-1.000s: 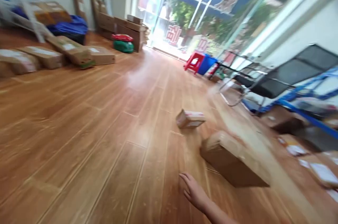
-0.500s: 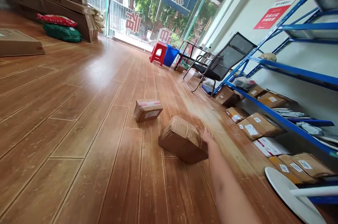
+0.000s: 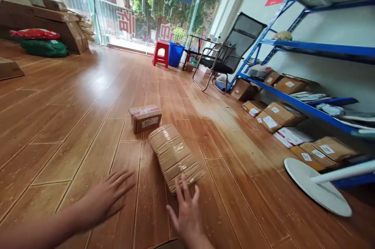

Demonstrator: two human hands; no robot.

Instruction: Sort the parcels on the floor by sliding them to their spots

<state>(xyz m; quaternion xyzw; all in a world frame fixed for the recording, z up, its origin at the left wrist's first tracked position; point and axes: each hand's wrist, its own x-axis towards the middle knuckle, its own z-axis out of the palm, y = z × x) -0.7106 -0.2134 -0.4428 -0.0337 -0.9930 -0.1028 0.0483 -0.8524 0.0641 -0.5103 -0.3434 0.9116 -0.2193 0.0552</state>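
Parcel: the tape-wrapped brown cardboard parcel [image 3: 175, 156] lay flat on the wooden plank floor [image 3: 73, 124], its near end toward us and its long side running away at a slant.
Right hand: our right hand [image 3: 185, 212] reached for the near end of that parcel, fingers [image 3: 184, 191] spread and released, the tips touching or just short of its edge; we could not tell which.
Left hand: our left hand [image 3: 108, 197] hovered low over the floor just left of the parcel, fingers splayed and unclenched, grasping nothing.
Progress: we judged the parcel not yet gripped or lifted; both hands were only closing in, so the taking hold was all left to do.
Nearest neighbour: a small brown cardboard box with red-printed tape and a white label [image 3: 145, 118] stood just beyond the parcel's far end, close but seemingly apart.
Open room: to the left and ahead the floor ran bare toward the glass shopfront [image 3: 140, 10], giving us wide space on that side.
Right edge: a white round stand base [image 3: 316, 186] lay near on the right, and behind it labelled cardboard boxes [image 3: 281, 114] lined the floor under the blue metal shelving [image 3: 307, 45].
Further off: a black mesh chair [image 3: 228, 55], a red plastic stool [image 3: 161, 53] and a blue bucket [image 3: 175, 53] stood well apart from the hands.
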